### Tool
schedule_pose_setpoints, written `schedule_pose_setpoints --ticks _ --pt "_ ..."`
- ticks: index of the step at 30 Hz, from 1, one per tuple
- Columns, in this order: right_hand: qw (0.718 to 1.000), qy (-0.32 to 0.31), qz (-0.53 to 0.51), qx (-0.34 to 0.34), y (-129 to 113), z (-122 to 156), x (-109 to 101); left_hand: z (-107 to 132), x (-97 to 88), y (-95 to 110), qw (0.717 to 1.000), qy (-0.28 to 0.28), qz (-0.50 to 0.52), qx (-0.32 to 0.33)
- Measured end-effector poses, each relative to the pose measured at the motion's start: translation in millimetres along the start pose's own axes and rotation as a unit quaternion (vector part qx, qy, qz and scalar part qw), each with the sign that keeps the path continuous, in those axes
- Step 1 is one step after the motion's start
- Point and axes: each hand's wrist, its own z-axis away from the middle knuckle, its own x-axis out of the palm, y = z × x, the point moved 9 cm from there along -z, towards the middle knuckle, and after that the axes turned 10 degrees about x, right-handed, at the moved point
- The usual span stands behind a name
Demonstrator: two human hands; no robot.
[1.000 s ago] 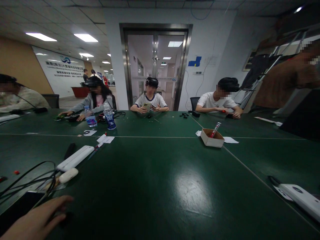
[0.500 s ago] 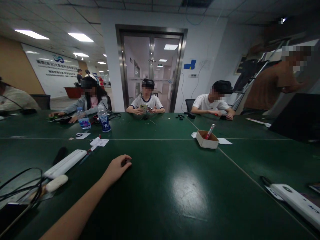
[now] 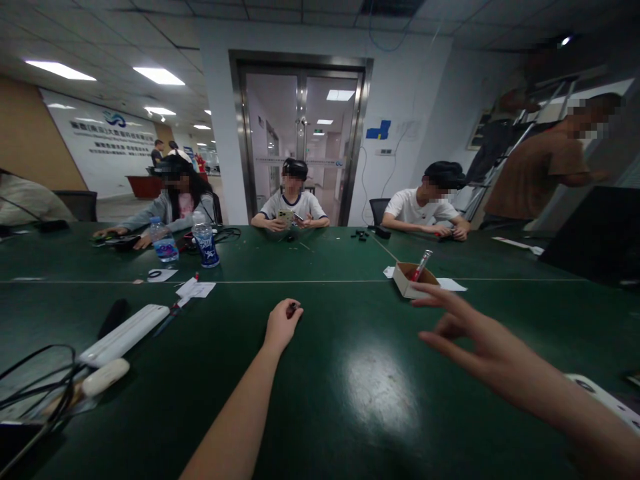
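One head-worn camera looks forward and down from above the near side of the green worktop (image 3: 345,320), glass double door (image 3: 302,127) far opposite.

Bare on both sides here: the left forearm (image 3: 240,407) is slim and smooth, tapering cleanly into the left hand (image 3: 284,327), ungloved, its back softly rounded. Over to the right forearm (image 3: 555,393), bare as well, broad at the edge of view, narrowing toward the right hand (image 3: 467,330), ungloved too, with long, slender fingers (image 3: 453,303), slightly blurred.
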Motion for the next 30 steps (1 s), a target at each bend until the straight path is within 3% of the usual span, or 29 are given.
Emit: schedule_pose_setpoints --ticks 2,4,5,7,9,11,13,17,30 --pt "0.988 -0.145 -0.036 0.027 -9 -37 61 4 1.4 2 1.0 -0.01 0.01 0.001" --pt "0.968 -0.216 -0.123 0.047 -6 -75 117 5 2.5 3 0.999 -0.041 0.03 -0.008" --pt "0.959 -0.208 -0.185 0.057 2 -94 138 5 2.8 3 0.998 -0.056 0.04 -0.01" --pt "0.946 -0.134 -0.281 0.095 33 -126 174 3 3.2 3 0.996 -0.074 0.055 -0.005" --pt "0.941 -0.065 -0.299 0.145 72 -141 208 -2 2.6 1 0.996 -0.068 0.059 0.01" --pt "0.952 -0.054 -0.266 0.139 94 -144 237 -6 1.7 -3 0.996 -0.044 0.068 0.021" --pt "0.962 -0.041 -0.246 0.108 102 -140 250 -9 2.2 -8 0.995 -0.019 0.097 0.017" --pt "0.964 -0.078 -0.245 0.064 95 -128 257 -8 4.7 -14 0.985 0.018 0.172 -0.013" --pt "0.958 -0.113 -0.254 0.067 90 -127 261 -6 7.0 -15 0.97 0.019 0.24 -0.02"
